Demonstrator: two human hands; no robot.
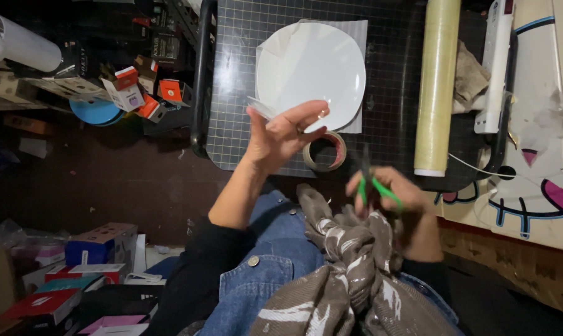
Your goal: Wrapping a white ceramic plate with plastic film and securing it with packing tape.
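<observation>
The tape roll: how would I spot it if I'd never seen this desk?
Find the dark gridded cutting mat with the white plate on it. The tape roll lies at the mat's near edge, just below the plate beside the left hand: a small flat ring, unlike the long upright film roll.

A strip of clear tape (261, 107) is pinched at the fingertips of the raised left hand (283, 134), hanging just in front of a round white plate (311, 65) that lies flat on the far bench. Green-handled scissors (370, 182), blurred, stand blades-up in the right hand (396, 194), nearer and to the right.
</observation>
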